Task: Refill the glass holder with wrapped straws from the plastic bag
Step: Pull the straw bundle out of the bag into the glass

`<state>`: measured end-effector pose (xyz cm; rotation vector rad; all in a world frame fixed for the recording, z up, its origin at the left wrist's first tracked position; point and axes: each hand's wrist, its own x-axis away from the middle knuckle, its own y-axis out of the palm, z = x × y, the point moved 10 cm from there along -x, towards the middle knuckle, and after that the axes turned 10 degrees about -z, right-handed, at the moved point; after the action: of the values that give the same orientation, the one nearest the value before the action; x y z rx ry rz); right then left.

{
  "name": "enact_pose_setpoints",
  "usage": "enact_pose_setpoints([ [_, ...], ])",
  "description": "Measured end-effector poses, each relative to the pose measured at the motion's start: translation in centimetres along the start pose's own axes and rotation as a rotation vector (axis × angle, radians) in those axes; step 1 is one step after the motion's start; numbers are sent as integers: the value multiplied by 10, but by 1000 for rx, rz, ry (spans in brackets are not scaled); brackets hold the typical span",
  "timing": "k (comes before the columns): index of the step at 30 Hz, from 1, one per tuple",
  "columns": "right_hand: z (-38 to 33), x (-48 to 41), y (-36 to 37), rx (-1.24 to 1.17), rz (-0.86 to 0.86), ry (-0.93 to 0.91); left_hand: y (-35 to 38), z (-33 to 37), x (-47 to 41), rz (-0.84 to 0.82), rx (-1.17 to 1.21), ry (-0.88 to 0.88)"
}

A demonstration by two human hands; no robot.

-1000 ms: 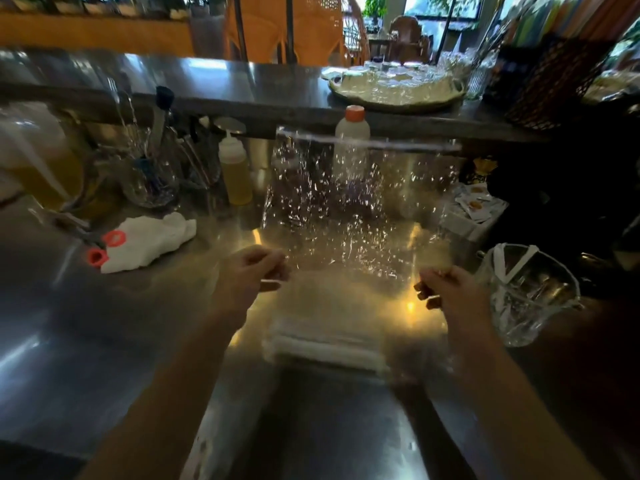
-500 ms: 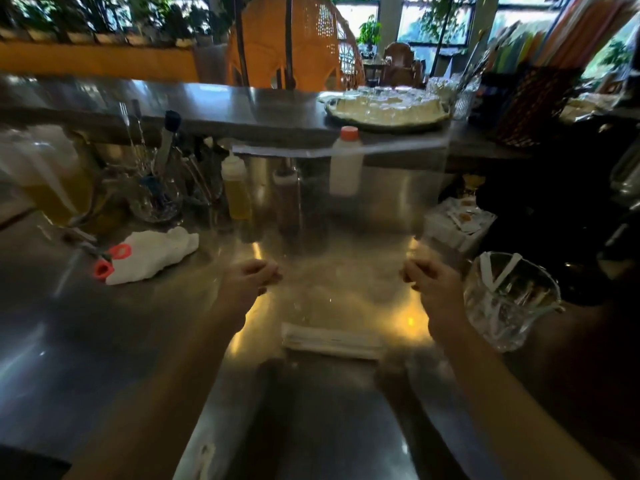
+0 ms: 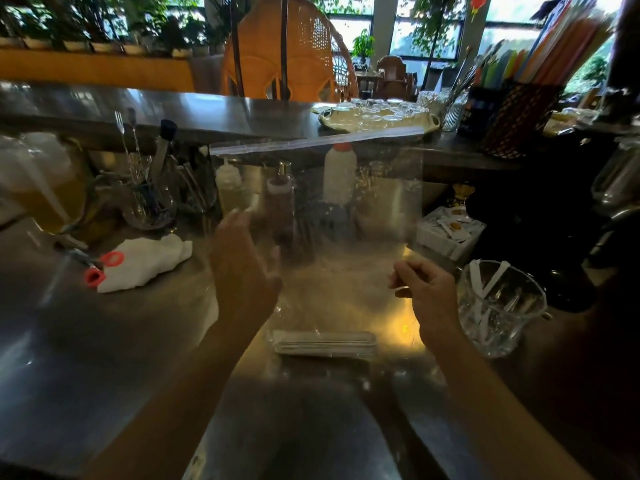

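A clear plastic bag [image 3: 367,216] stands upright over the steel counter, its zip strip [image 3: 311,143] along the top. A flat bundle of white wrapped straws [image 3: 323,344] lies in its bottom. My right hand [image 3: 426,293] pinches the bag's right edge. At the bag's left edge my left hand [image 3: 242,268] is blurred, its fingers spread and pointing up. I cannot tell whether it touches the plastic. The cut-glass holder [image 3: 498,308] stands just right of my right hand, with a few wrapped straws leaning inside.
A white cloth [image 3: 145,261] and red-handled scissors [image 3: 104,268] lie at the left. Squeeze bottles [image 3: 228,188] and a white bottle [image 3: 339,174] stand behind the bag. A box of packets [image 3: 450,230] sits at the right. A tray of glasses [image 3: 377,116] is on the raised bar.
My left hand has gone from a closed pinch on the bag's left edge to an open hand raised higher. My right hand keeps its grip on the bag.
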<state>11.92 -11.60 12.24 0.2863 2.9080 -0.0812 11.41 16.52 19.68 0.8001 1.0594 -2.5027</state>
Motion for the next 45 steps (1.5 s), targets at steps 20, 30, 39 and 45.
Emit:
enact_pose_setpoints([
  [20,-37,6,6,168,-100,-121,113,200,6,-472,-860,1149],
  [30,21,47,-40,154,-34,53,81,188,-41,-514,-609,891],
  [39,10,58,-75,37,157,36,54,169,-63,-475,-380,735],
  [45,-31,51,-94,9,242,-70,55,124,-75,-528,-149,529],
])
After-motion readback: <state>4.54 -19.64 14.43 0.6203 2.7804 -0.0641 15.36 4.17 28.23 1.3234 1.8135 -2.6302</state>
